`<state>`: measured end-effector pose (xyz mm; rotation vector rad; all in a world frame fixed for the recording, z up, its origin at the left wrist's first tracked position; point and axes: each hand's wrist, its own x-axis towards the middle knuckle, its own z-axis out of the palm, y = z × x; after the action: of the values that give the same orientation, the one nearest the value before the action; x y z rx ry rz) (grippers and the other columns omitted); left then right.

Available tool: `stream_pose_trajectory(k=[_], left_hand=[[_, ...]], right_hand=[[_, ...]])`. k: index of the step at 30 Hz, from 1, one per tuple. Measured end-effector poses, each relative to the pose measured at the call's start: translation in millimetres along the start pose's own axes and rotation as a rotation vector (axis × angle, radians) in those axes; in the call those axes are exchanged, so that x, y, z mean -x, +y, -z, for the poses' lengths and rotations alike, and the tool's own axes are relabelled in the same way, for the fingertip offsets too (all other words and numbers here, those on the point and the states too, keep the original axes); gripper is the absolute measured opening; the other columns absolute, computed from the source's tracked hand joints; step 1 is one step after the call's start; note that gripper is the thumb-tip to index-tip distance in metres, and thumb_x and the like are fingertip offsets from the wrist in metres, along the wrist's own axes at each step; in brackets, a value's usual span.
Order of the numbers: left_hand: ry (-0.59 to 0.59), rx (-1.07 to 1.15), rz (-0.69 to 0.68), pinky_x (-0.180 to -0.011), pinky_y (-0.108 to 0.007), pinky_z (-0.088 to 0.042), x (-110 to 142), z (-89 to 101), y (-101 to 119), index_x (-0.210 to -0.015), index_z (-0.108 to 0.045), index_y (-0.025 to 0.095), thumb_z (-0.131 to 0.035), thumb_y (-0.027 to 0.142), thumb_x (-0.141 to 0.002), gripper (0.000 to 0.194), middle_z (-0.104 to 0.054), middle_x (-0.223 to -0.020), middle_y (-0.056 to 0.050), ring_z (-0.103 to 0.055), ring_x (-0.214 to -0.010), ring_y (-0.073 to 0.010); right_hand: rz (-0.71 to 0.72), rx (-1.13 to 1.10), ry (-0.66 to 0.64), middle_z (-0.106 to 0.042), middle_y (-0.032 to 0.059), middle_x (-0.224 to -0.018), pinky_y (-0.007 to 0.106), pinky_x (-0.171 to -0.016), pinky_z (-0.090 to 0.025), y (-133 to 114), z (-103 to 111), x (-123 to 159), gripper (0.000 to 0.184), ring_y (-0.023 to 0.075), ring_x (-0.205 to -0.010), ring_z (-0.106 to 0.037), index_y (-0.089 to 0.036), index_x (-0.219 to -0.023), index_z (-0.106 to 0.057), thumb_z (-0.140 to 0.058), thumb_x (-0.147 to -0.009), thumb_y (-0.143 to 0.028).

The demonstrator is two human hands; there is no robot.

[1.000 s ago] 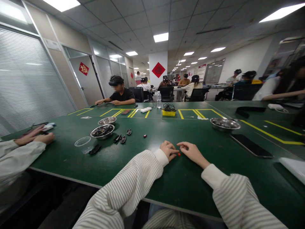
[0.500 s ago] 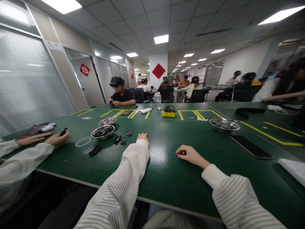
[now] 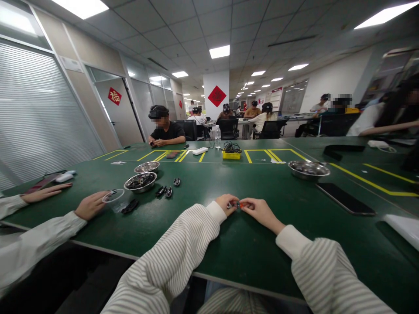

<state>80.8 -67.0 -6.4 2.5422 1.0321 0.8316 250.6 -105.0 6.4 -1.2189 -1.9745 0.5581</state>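
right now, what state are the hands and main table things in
Left hand, closed on a small part
Right hand, pinching an orange piece
Phone, lying flat, screen dark
Nearer left bowl, upright, holding dark parts
Yellow box, heaped with black cable
Bottle, standing upright
Right bowl, upright, contents unclear

I sit at a green tabletop (image 3: 258,261) bearing metal bowls (image 3: 307,175), in an open-plan office. Beyond the tabletop, people in dark headgear (image 3: 159,111) occupy black office chairs (image 3: 228,129); left of it stand glass partitions (image 3: 142,98), slatted blinds (image 3: 42,100) and a door (image 3: 123,124); above it, lights (image 3: 220,52) in a tiled ceiling (image 3: 183,26).
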Motion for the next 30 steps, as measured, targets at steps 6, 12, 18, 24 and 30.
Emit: stream_pose_trajectory(k=[6, 12, 18, 24, 30], left_hand=[[0.025, 0.092, -0.025, -0.062, -0.020, -0.042, 0.9, 0.2, 5.4, -0.092, -0.053, 0.014, -0.056, 0.016, -0.063, 0.029, -0.055, -0.074, 0.000, -0.048, -0.060, -0.0073], [0.099, 0.111, -0.017, -0.062, -0.020, -0.042, 1.9, 0.9, 5.5, -0.090, -0.053, 0.014, -0.055, 0.014, -0.064, 0.027, -0.055, -0.076, 0.000, -0.047, -0.059, -0.0063], [0.071, 0.127, -0.059, -0.062, -0.020, -0.042, 1.8, 3.4, 7.7, -0.088, -0.054, 0.014, -0.057, 0.015, -0.063, 0.026, -0.055, -0.073, 0.000, -0.047, -0.061, -0.0073], [0.093, 0.143, -0.051, -0.063, -0.021, -0.043, 1.8, 4.3, 9.0, -0.087, -0.054, 0.014, -0.057, 0.015, -0.063, 0.024, -0.055, -0.074, 0.000, -0.048, -0.061, -0.0073], [0.113, 0.149, -0.117, -0.064, -0.020, -0.043, 2.7, 2.7, 6.2, -0.087, -0.054, 0.014, -0.055, 0.018, -0.066, 0.022, -0.055, -0.075, -0.001, -0.050, -0.065, -0.0079]], right_hand=[[-0.055, -0.215, 0.052, -0.065, 0.0054, -0.070, 0.026, -0.063, -0.048, 4.0, -2.0, -2.0, 0.020, 0.0160, -0.065, -0.060, -0.013, -0.075, -0.061, -0.058, -0.061, -0.027], [-0.090, -0.260, 0.084, -0.066, 0.0073, -0.074, 0.029, -0.066, -0.048, 6.1, -1.6, -2.3, 0.023, 0.0182, -0.068, -0.061, -0.012, -0.076, -0.064, -0.060, -0.060, -0.029], [-0.081, -0.293, 0.049, -0.066, 0.0071, -0.076, 0.030, -0.069, -0.048, 3.4, -0.8, -0.9, 0.025, 0.0192, -0.071, -0.061, -0.013, -0.077, -0.065, -0.061, -0.059, -0.029], [-0.091, -0.293, 0.026, -0.066, 0.0069, -0.073, 0.030, -0.068, -0.048, 0.5, 2.4, -0.9, 0.027, 0.0192, -0.070, -0.061, -0.013, -0.078, -0.065, -0.059, -0.060, -0.032], [-0.119, -0.281, 0.018, -0.064, 0.0054, -0.063, 0.025, -0.055, -0.047, 3.7, -0.1, -1.4, 0.026, 0.0154, -0.057, -0.059, -0.012, -0.074, -0.065, -0.059, -0.060, -0.033]])
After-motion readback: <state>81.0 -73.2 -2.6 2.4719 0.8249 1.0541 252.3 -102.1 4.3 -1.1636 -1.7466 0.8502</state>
